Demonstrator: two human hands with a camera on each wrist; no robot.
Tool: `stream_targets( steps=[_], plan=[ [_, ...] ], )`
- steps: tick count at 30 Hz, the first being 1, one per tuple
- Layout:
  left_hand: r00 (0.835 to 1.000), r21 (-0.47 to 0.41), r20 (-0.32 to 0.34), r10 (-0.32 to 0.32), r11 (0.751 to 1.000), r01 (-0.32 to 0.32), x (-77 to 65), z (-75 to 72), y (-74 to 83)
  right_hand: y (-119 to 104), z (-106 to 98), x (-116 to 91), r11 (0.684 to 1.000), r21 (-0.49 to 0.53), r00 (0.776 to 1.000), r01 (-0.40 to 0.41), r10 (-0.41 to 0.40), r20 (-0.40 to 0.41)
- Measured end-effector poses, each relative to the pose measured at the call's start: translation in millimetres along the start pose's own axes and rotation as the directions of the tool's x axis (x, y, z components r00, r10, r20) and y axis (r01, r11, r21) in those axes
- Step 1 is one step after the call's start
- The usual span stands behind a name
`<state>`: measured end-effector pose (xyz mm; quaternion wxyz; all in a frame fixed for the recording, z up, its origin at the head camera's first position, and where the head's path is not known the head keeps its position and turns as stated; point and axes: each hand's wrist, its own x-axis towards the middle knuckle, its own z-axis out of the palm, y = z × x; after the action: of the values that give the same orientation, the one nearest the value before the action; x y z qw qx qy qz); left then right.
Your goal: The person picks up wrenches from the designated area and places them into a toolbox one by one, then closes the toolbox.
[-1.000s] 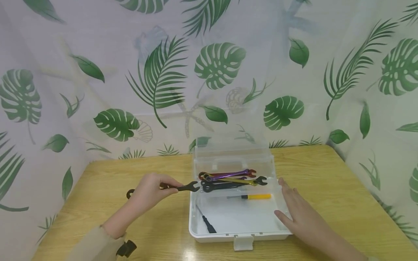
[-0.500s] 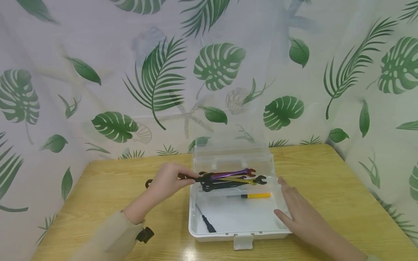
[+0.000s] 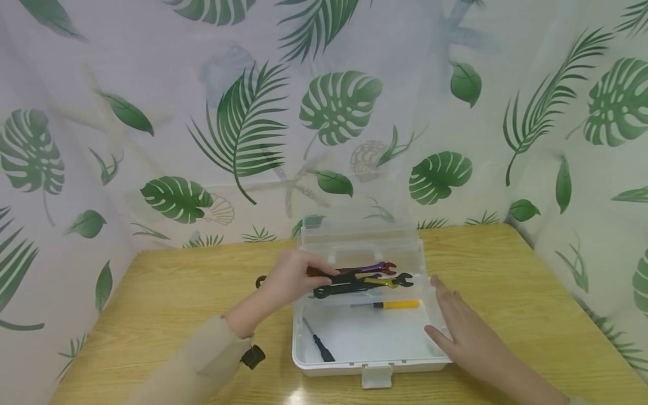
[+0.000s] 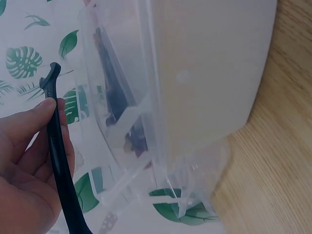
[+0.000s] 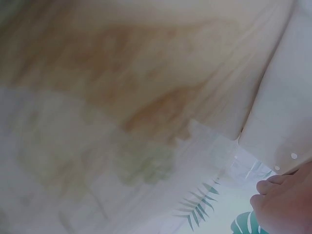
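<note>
My left hand [image 3: 292,277] pinches a black combination wrench [image 4: 58,156] between thumb and fingers, above the left side of a clear tray [image 3: 422,256]. The wrench's ring end [image 3: 260,281] sticks out behind the hand. In the tray lie several wrenches: a purple one [image 3: 374,268], a gold one [image 3: 386,282] and a black one [image 3: 331,290], partly covered by the hand. My right hand [image 3: 468,337] rests with straight fingers against the right side of the white toolbox [image 3: 349,368].
Inside the toolbox lie a yellow-handled screwdriver [image 3: 402,305] and a black screwdriver [image 3: 323,349]. A clear lid [image 3: 354,219] stands raised at the back. The box sits on a wooden table [image 3: 202,298] before a leaf-patterned sheet [image 3: 253,34].
My left hand has moved right with the black wrench, from left of the toolbox to over the wrenches in the tray. My right hand has stayed at the box's right side.
</note>
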<state>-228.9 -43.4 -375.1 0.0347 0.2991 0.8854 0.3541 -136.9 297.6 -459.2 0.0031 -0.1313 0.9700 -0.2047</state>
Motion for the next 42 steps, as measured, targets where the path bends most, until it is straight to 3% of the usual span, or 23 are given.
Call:
stream_targets(
  steps=[9, 27, 42],
  plan=[
    [0.999, 0.017, 0.015, 0.047, 0.999, -0.047, 11.8, 15.8, 12.6, 3, -1, -2, 1.0, -0.003, 1.0, 0.004, -0.003, 0.007],
    [0.996, -0.016, 0.071, 0.051, 0.999, -0.05, 26.7, 39.5, 42.9, 12, -1, -10, 1.0, -0.012, 1.0, 0.022, -0.022, 0.007],
    [0.994, -0.073, 0.097, 0.042, 0.997, -0.035, 39.3, 47.5, 49.5, 11, -3, -11, 0.999, -0.01, 0.999, 0.047, -0.047, -0.006]
  ],
)
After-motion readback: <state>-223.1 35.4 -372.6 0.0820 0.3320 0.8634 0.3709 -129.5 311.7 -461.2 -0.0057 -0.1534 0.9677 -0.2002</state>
